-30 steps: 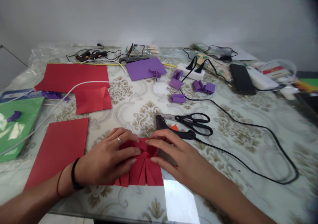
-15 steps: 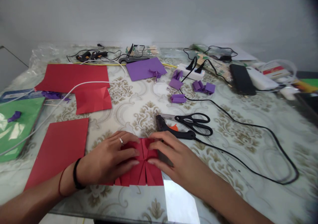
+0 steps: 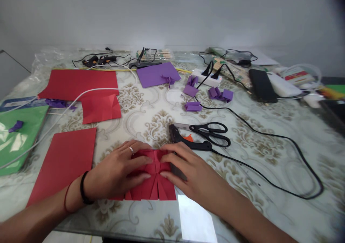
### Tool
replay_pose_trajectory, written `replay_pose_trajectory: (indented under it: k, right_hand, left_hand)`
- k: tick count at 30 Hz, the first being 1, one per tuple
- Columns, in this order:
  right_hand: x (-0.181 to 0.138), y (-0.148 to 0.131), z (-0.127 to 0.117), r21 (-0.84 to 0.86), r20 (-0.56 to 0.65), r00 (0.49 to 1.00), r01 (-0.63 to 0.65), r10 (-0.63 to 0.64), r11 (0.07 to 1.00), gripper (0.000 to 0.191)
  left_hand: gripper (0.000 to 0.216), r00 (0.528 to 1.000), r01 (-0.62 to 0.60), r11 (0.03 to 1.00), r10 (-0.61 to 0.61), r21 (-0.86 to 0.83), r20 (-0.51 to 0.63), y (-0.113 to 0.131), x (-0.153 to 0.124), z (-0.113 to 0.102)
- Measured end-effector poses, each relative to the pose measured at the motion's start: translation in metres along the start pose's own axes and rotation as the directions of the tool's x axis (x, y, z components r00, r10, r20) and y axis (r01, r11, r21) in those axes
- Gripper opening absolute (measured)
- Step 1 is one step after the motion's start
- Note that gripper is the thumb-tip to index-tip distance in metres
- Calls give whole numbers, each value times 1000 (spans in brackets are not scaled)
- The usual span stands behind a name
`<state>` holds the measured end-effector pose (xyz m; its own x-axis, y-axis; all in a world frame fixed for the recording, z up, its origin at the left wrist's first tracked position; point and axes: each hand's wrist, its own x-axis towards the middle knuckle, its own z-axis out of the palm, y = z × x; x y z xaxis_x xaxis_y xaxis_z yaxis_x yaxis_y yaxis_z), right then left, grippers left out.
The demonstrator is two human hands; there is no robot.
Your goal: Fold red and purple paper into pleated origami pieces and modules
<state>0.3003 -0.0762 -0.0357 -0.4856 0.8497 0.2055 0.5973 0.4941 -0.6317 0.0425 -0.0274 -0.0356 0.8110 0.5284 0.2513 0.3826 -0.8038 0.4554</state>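
A pleated, folded piece of red paper (image 3: 154, 189) lies on the glass-topped table near the front edge. My left hand (image 3: 118, 171), with a ring and dark wrist bands, presses on its left half, fingertips at the middle fold. My right hand (image 3: 185, 171) presses on its right half, fingertips meeting the left ones at the centre. Both hands pinch the pleats together at the middle, and the lower pleats fan out below my fingers. Much of the paper is hidden under my palms.
Just beyond my right hand lie a black glue gun (image 3: 188, 141) and black scissors (image 3: 211, 131), with a black cord (image 3: 269, 137) looping right. Flat red sheets (image 3: 63, 160) and a green sheet (image 3: 18, 135) lie left. Purple paper (image 3: 157, 74), folded purple pieces (image 3: 193, 106) and a power strip (image 3: 207, 78) lie farther back.
My right fingertips have slid in toward the left hand, gathering the pleats at the centre. The left hand has hardly shifted.
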Motion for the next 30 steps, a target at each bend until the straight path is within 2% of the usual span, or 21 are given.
replay_pose_trajectory:
  k: [3, 10, 30]
  right_hand:
    - [0, -1, 0, -9, 3, 1000, -11, 11, 1000, 8]
    - [0, -2, -1, -54, -20, 999, -32, 31, 998, 16]
    - [0, 1, -1, -96, -8, 1000, -20, 20, 995, 16]
  left_hand:
    - [31, 999, 33, 999, -33, -14, 2, 0, 0, 0]
    - [43, 998, 63, 998, -63, -20, -11, 2, 1, 0]
    - [33, 996, 73, 997, -71, 28, -62, 3, 1, 0]
